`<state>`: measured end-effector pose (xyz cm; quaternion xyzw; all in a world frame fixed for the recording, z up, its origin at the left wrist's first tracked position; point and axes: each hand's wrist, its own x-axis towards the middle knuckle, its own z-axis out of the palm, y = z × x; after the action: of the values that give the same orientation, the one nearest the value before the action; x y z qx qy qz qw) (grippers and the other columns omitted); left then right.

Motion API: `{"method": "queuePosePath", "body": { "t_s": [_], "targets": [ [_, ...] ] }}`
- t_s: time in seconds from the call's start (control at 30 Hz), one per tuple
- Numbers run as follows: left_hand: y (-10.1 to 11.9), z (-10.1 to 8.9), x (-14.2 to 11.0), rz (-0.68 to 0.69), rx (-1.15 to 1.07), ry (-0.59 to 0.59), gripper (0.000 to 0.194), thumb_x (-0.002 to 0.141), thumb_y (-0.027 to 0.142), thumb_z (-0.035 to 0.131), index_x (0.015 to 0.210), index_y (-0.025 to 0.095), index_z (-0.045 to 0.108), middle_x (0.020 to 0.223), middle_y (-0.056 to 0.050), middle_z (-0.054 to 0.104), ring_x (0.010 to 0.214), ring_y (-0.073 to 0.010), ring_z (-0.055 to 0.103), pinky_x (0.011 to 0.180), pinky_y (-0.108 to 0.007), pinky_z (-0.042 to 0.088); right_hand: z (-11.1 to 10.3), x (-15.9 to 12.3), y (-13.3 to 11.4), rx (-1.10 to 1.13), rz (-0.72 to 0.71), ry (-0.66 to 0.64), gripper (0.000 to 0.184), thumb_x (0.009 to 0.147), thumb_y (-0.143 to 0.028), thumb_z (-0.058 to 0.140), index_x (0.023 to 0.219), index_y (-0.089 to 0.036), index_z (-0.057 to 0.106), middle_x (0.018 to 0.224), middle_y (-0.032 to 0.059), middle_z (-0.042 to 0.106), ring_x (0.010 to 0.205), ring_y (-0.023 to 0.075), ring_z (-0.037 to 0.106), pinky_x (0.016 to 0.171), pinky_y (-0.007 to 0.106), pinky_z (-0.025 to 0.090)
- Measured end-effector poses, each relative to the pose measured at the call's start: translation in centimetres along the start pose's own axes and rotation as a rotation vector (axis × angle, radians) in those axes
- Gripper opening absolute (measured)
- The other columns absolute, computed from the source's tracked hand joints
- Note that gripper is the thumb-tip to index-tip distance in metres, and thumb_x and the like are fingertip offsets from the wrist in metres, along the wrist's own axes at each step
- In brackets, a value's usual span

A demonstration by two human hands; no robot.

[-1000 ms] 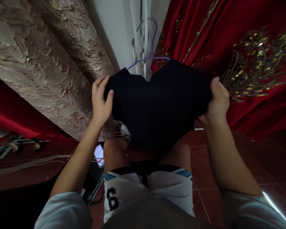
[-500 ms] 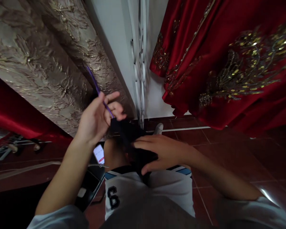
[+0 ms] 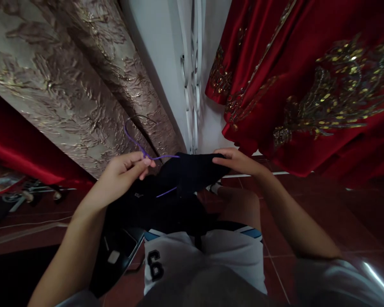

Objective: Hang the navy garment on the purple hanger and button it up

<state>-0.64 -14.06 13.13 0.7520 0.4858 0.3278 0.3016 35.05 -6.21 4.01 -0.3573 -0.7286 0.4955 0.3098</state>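
Note:
A dark, nearly black cloth [image 3: 195,170] spreads over my lap and hangs out to the left. From it a thin purple cord [image 3: 166,157] stretches left to my left hand [image 3: 128,170]. Thumb and forefinger pinch this cord, and its loose end curves up above the knuckles. Another short stretch of purple cord [image 3: 167,192] lies across the lower part of the cloth. My right hand [image 3: 235,162] grips the cloth's right edge, thumb towards me and fingers partly behind it. Folds of the dark fabric hide much of its shape.
Red sequined fabric [image 3: 307,85] hangs at the right, and beige textured fabric [image 3: 67,76] at the left. Between them stands a white metal frame [image 3: 192,76]. A black seat [image 3: 115,238] with a small white object [image 3: 113,256] is at lower left, above red floor tiles [image 3: 288,213].
My left hand has closed from loose fingers to a pinch on the cord. My right hand has moved up and right, spreading the cloth, which now covers the lit phone.

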Motion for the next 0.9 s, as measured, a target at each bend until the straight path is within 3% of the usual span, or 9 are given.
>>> {"method": "queuePosePath", "body": {
  "t_s": [0.13, 0.23, 0.3, 0.4, 0.5, 0.6, 0.73, 0.83, 0.9],
  "targets": [
    [-1.4, 1.2, 1.2, 0.062, -0.091, 0.439, 0.013, 0.096, 0.041, 0.063, 0.099, 0.028, 0.064, 0.081, -0.002, 0.067, 0.073, -0.0183, 0.065, 0.068, -0.033, 0.054, -0.9, 1.7, -2.1, 0.240, 0.011, 0.269, 0.043, 0.085, -0.065, 0.067, 0.087, -0.021, 0.067, 0.077, 0.0017, 0.071, 0.064, 0.0149, 0.066, 0.057, 0.027, 0.055],
    [-1.9, 3.1, 1.5, 0.309, 0.011, 0.903, 0.024, 0.100, 0.040, 0.055, 0.122, 0.033, 0.061, 0.115, -0.006, 0.064, 0.106, -0.0242, 0.064, 0.094, -0.044, 0.053, -1.9, 3.9, -4.7, 0.248, -0.082, 0.502, 0.037, 0.092, -0.060, 0.058, 0.096, -0.024, 0.063, 0.092, 0.0040, 0.073, 0.084, 0.0199, 0.072, 0.073, 0.035, 0.060],
    [-2.4, 4.4, 1.3, 0.502, 0.140, 1.044, 0.030, 0.100, 0.039, 0.052, 0.129, 0.036, 0.060, 0.112, -0.006, 0.061, 0.103, -0.0258, 0.062, 0.095, -0.048, 0.051, -2.9, 5.1, -6.7, 0.255, -0.116, 0.688, 0.027, 0.098, -0.049, 0.053, 0.099, -0.023, 0.062, 0.099, 0.0062, 0.073, 0.100, 0.0214, 0.071, 0.084, 0.037, 0.060],
    [-3.2, 6.5, 0.9, 0.631, 0.300, 0.767, 0.051, 0.097, 0.028, 0.056, 0.146, 0.043, 0.047, 0.091, -0.002, 0.061, 0.082, -0.0227, 0.061, 0.086, -0.043, 0.053, -4.3, 5.2, -8.9, 0.269, -0.158, 0.917, 0.020, 0.103, -0.034, 0.045, 0.098, -0.020, 0.058, 0.104, 0.0078, 0.073, 0.105, 0.0170, 0.069, 0.092, 0.033, 0.057],
    [-3.3, 8.5, 1.2, 0.462, 0.351, 0.359, 0.065, 0.100, 0.027, 0.054, 0.160, 0.037, 0.029, 0.096, -0.003, 0.065, 0.085, -0.0219, 0.063, 0.088, -0.039, 0.054, -4.6, 3.6, -9.0, 0.336, -0.269, 1.045, 0.019, 0.102, -0.029, 0.048, 0.089, -0.019, 0.057, 0.091, 0.0066, 0.070, 0.089, 0.0144, 0.069, 0.085, 0.029, 0.056],
    [-3.0, 10.3, 2.2, 0.321, 0.399, 0.174, 0.066, 0.105, 0.038, 0.048, 0.164, 0.030, 0.021, 0.118, -0.010, 0.063, 0.103, -0.0255, 0.062, 0.096, -0.044, 0.053, -3.5, 1.3, -7.3, 0.459, -0.396, 1.111, 0.019, 0.098, -0.026, 0.056, 0.082, -0.016, 0.060, 0.080, 0.0024, 0.065, 0.072, 0.0107, 0.062, 0.073, 0.025, 0.053],
    [-3.1, 12.3, 3.1, 0.280, 0.367, 0.122, 0.076, 0.100, 0.048, 0.057, 0.165, 0.030, 0.021, 0.131, -0.015, 0.053, 0.113, -0.0298, 0.059, 0.098, -0.049, 0.053, -2.4, -0.6, -4.5, 0.479, -0.485, 1.156, 0.021, 0.090, -0.033, 0.066, 0.079, -0.016, 0.061, 0.076, -0.0001, 0.058, 0.065, 0.0089, 0.054, 0.065, 0.023, 0.046],
    [-3.8, 13.5, 3.0, 0.289, 0.174, 0.222, 0.075, 0.098, 0.044, 0.063, 0.161, 0.023, 0.028, 0.141, -0.018, 0.044, 0.128, -0.0304, 0.051, 0.107, -0.049, 0.049, -2.7, -1.0, -3.1, 0.311, -0.466, 1.172, 0.030, 0.090, -0.040, 0.066, 0.073, -0.018, 0.056, 0.070, -0.0016, 0.051, 0.063, 0.0100, 0.049, 0.066, 0.025, 0.045],
    [-4.1, 14.1, 2.5, 0.311, 0.019, 0.339, 0.062, 0.098, 0.038, 0.064, 0.153, 0.022, 0.042, 0.140, -0.016, 0.046, 0.129, -0.0280, 0.050, 0.110, -0.047, 0.047, -2.4, -1.3, -2.4, 0.122, -0.465, 1.201, 0.022, 0.092, -0.038, 0.064, 0.086, -0.017, 0.061, 0.085, 0.0023, 0.059, 0.076, 0.0127, 0.057, 0.080, 0.029, 0.049]
  ]
}}
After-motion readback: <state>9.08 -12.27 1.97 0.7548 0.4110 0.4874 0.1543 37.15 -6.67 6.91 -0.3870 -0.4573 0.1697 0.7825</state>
